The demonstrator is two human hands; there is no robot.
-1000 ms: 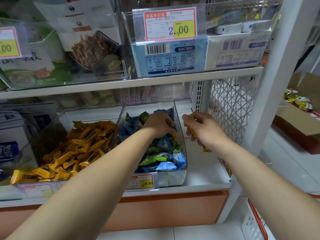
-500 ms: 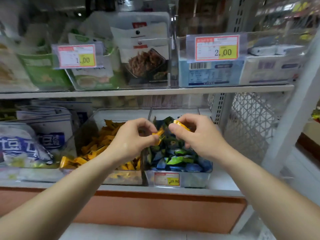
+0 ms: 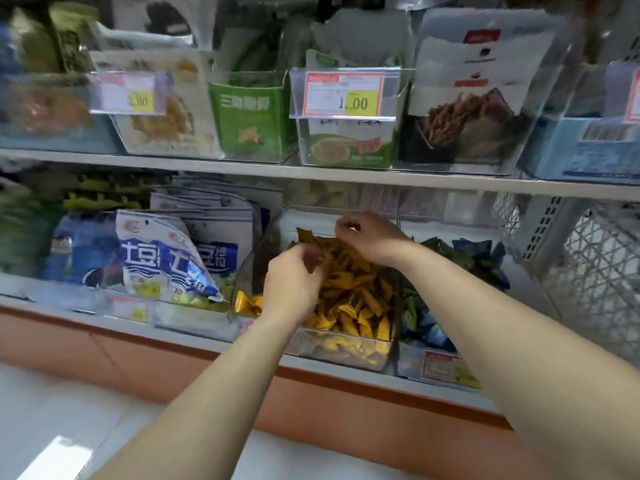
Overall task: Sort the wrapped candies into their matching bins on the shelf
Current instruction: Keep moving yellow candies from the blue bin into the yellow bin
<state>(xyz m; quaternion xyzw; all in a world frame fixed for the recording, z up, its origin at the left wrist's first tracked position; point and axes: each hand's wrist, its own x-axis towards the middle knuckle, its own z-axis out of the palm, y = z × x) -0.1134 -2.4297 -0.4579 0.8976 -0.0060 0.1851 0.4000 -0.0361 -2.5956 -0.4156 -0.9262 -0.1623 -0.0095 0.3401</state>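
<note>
Now both my hands hover over the clear bin (image 3: 343, 349) of yellow candies (image 3: 353, 296), apart from each other: left hand (image 3: 294, 282) low on the heap's near side, right hand (image 3: 372, 237) higher, toward the back. Fingers curl on both (blur hides whether either pinches a wrapper). Blue-and-green candies (image 3: 460, 254) fill the neighbouring bin (image 3: 412, 360) on the right.

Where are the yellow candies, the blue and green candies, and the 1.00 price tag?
yellow candies (image 3: 349, 296): head view, middle of the pile.
blue and green candies (image 3: 476, 254): head view, dark wrappers at the pile's top.
1.00 price tag (image 3: 358, 103): head view, its yellow patch.
</note>
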